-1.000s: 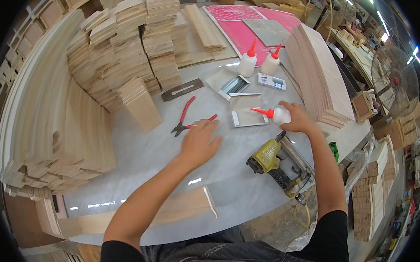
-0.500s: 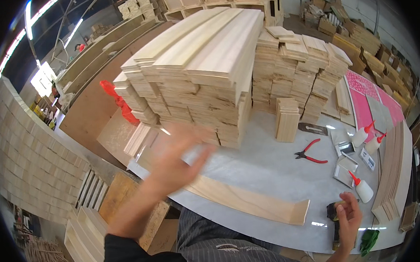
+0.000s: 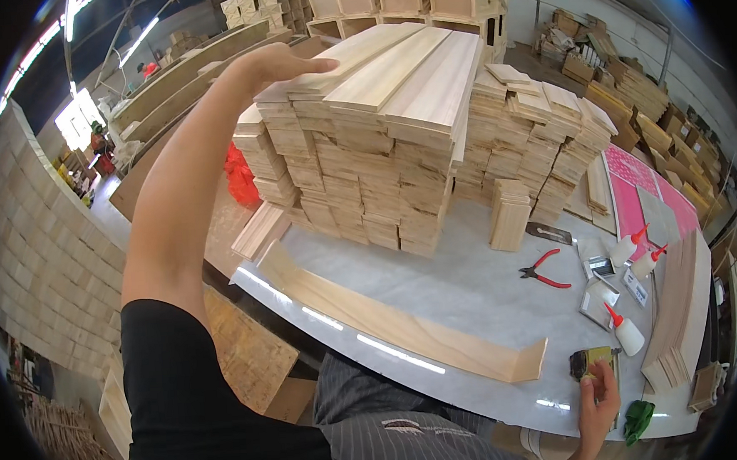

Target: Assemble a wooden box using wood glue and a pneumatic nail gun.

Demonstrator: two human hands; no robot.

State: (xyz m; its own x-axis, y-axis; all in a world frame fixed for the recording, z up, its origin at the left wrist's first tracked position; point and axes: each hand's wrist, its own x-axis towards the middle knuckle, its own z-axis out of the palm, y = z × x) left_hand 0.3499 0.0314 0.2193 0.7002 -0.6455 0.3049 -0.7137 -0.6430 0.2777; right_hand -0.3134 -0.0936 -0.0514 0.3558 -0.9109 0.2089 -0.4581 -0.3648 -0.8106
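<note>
My left hand (image 3: pixel 276 65) reaches over the far left side of a tall stack of pale wooden boards (image 3: pixel 356 160). Its thumb lies on top of the leftmost upper board (image 3: pixel 367 51); the other fingers curl down past the edge, partly hidden. At the lower right, my right hand (image 3: pixel 598 405) has curled fingers on a black and yellow-green hand tool (image 3: pixel 588 362), its exact kind unclear. Between my hands, a long thin wooden board (image 3: pixel 390 325) stretches along the table's near edge, with a short upright piece (image 3: pixel 529 361) at its right end.
On the grey table (image 3: pixel 447 292) lie red-handled pliers (image 3: pixel 546 271), a plane-like metal blade (image 3: pixel 549 232) and white glue bottles with red tips (image 3: pixel 628 333). A small wood bundle (image 3: pixel 509 214), a second board stack (image 3: pixel 538 129), long strips (image 3: pixel 681 305) and a green cloth (image 3: pixel 638 421) surround them.
My left hand has risen from the stack's near left side to its top, and the arm is now stretched out. The right hand has shifted slightly, staying by the tool.
</note>
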